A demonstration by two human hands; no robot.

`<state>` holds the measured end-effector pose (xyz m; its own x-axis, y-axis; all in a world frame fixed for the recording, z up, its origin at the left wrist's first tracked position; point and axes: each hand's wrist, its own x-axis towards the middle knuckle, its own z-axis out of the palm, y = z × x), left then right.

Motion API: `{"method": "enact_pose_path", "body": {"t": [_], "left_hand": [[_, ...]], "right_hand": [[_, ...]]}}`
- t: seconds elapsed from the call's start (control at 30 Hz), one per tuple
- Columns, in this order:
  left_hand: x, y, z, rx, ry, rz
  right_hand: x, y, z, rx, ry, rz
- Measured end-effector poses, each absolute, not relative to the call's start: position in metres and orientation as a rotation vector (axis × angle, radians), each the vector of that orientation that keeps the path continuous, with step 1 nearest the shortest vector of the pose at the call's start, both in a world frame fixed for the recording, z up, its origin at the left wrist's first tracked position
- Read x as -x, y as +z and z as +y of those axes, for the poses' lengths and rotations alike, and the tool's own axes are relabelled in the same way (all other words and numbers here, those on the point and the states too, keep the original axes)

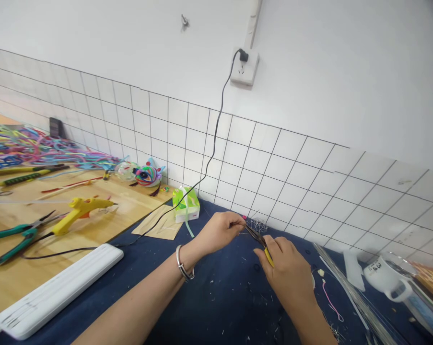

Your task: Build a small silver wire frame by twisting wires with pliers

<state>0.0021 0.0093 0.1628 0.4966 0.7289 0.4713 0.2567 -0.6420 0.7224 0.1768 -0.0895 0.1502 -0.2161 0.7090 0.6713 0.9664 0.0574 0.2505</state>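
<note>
A white wall (320, 81) with a grid of black lines along its lower part stands behind a counter (216, 287) covered in dark blue cloth, with a bare wooden counter (111, 211) to its left. The right hand (290, 261) has its fingers closed around the yellow-handled pliers (256, 236); the handles lie inside its grip, and the jaws project beyond its fingers toward the left hand (219, 233). The left hand's fingers are pinched together right at the tips of those jaws; whatever they pinch is too small to make out. On the left lie a long white power strip (63, 287), green-handled pliers (28, 234), a yellow glue gun (81, 211) and a heap of colourful strips (32, 148). A white mug (385, 275) is on the far right, near a bundle of thin rods (353, 292). A green and white packet (186, 205) sits near the wall. Silvery bangles (182, 262) circle the left wrist. Just beyond the held pliers is a small tangle of wire (258, 224), and a pink loop (331, 301) lies right of the right hand.
</note>
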Motion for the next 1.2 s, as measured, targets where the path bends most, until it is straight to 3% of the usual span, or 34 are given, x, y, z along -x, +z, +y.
{"method": "enact_pose_path", "body": {"t": [0.7,1.2], "left_hand": [[-0.003,0.169,0.008,-1.841,0.898,0.738],[0.006,0.168,0.013,-2.019,0.719,0.706]], "right_hand": [[-0.186,0.159,-0.09,1.628,-0.945,-2.044],[-0.204,0.164,-0.085,1.529,-0.748,-2.246]]}}
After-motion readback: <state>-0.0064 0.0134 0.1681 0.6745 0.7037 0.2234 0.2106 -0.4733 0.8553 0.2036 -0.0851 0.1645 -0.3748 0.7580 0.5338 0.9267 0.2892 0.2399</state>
